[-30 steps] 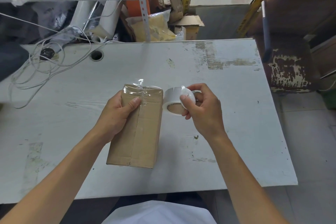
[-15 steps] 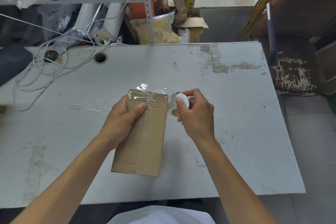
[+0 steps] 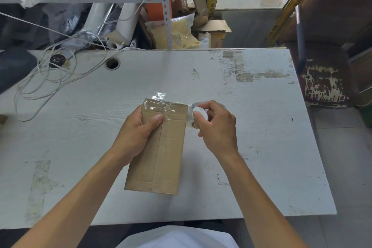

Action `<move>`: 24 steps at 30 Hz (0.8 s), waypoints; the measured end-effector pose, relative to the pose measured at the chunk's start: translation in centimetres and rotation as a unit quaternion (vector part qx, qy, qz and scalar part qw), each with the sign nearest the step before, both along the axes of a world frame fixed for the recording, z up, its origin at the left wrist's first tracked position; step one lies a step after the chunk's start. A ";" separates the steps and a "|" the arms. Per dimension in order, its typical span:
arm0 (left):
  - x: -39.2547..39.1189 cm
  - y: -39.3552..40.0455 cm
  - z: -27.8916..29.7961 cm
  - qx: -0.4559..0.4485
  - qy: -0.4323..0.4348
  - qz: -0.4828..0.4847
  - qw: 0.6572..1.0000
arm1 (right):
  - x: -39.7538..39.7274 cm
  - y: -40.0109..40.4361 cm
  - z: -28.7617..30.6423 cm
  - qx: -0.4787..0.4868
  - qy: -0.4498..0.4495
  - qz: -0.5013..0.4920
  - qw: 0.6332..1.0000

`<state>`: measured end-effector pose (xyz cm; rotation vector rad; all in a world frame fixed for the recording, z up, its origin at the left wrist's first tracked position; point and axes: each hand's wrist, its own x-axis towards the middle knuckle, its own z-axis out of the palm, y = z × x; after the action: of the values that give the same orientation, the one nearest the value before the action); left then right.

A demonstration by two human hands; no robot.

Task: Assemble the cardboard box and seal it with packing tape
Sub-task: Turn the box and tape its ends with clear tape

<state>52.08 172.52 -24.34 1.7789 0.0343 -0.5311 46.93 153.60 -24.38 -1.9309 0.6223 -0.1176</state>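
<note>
My left hand [image 3: 138, 133] wraps the box [image 3: 159, 147] mid-table, thumb pinning the tape across its far end. The box looks light, stiff, crushable: I'd hold its edges. My right hand [image 3: 216, 127] pinches the roll [image 3: 199, 111] just right.

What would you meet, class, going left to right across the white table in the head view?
Loose white cable → round cable hole → left hand → brown cardboard box → white roll of packing tape → right hand.
</note>
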 end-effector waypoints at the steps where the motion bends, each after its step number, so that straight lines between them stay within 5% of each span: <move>1: 0.0 0.0 0.0 -0.001 0.001 0.001 1.000 | -0.1 -0.2 0.2 0.013 0.005 0.007 1.000; 8: 0.0 0.0 -0.2 -0.002 0.011 0.002 1.000 | -0.5 -2.5 0.9 0.121 0.086 0.135 0.980; 13: 0.0 0.1 -0.4 -0.003 0.011 0.007 1.000 | -1.0 -3.4 0.7 0.188 0.022 0.071 0.979; 19: 0.0 0.0 -0.4 -0.004 0.009 0.006 1.000 | 0.0 -3.8 -1.3 0.157 -0.008 0.023 0.987; 24: 0.0 0.0 -0.6 -0.006 0.013 0.008 1.000 | 2.5 -5.6 -7.0 0.083 0.076 0.003 0.994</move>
<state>52.10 172.50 -24.91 1.7592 0.0630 -0.5408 49.38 148.00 -31.36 -1.7908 0.7053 0.0833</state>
